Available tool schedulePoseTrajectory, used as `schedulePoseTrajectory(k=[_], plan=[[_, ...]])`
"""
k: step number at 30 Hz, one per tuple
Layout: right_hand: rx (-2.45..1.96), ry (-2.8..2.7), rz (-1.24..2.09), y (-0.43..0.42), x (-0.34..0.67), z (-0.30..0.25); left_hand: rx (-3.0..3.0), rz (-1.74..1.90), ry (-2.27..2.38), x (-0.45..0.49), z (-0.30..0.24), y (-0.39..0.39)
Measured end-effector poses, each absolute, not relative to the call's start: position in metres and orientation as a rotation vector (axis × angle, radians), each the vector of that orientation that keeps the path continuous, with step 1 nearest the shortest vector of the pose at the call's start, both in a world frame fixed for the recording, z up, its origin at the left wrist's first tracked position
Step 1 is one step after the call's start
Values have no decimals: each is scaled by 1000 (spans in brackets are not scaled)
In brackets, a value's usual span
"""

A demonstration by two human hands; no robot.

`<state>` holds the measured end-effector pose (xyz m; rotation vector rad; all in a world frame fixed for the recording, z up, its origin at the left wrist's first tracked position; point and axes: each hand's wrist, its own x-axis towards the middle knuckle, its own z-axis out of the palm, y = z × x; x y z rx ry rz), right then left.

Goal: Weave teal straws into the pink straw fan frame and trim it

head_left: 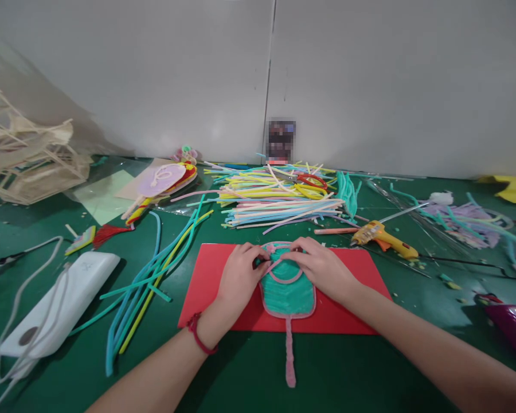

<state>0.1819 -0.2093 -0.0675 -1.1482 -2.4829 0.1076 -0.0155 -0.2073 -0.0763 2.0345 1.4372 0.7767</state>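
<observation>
A teal fan [288, 301] made of pipe cleaners, with a pink rim and a pink handle [289, 361], lies on a red board [352, 312]; its handle points toward me past the board's near edge. Over the fan's face a pink pipe cleaner [289, 281] curves down in a loop. My left hand [242, 274] pinches it near the fan's upper left edge. At the upper right, my right hand [322, 267] is closed on the other side of the loop. Fingers partly hide the fan's top, where a small pink shape [273, 248] shows.
Behind the board lie bundled pipe cleaners [279, 212] with red-handled scissors [313, 182] on top. A yellow glue gun [384, 238] rests at right, and a purple device [509, 324] beyond it. Loose blue and green pipe cleaners [155, 287] and a white power strip [64, 304] are at left.
</observation>
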Motion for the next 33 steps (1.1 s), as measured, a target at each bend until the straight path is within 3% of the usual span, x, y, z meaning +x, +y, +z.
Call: schedulePoseTrajectory(k=[8, 17, 24, 33], plan=[[-1494, -2346, 227, -230, 153, -63, 2075, 797, 1419, -16, -79, -208], [-1437, -2441, -244, -255, 128, -68, 2092, 792, 1412, -16, -78, -208], [-1420, -2520, -91, -249, 127, -70, 2099, 821, 1401, -16, -80, -208], [-1380, -2516, -138, -252, 126, -65, 2105, 818, 1419, -16, -78, -208]])
